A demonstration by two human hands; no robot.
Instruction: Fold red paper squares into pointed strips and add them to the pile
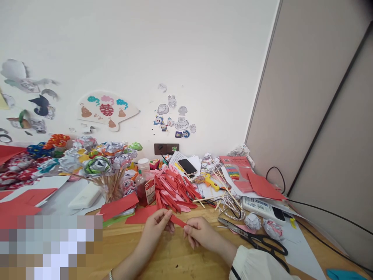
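Between my two hands a narrow red paper strip [177,221] is stretched over the wooden table [163,258]. My left hand [159,226] pinches its left end between thumb and fingers. At the right end, the thumb and fingers of my right hand [201,232] are closed on the same strip. Just behind my hands lies a big heap of red and pink folded paper strips [175,188]. Red paper sheets [141,215] rest left of the heap. To the right of my right hand, large black-handled scissors [253,239] lie on the table.
Paper flowers [97,165] on sticks crowd the left, near a bottle of red liquid [142,181]. Behind the strips are a phone [187,167] and a yellow glue gun [211,182]. A bead string [231,206] and crumpled paper [252,221] lie right. Black cables [329,212] cross the right edge.
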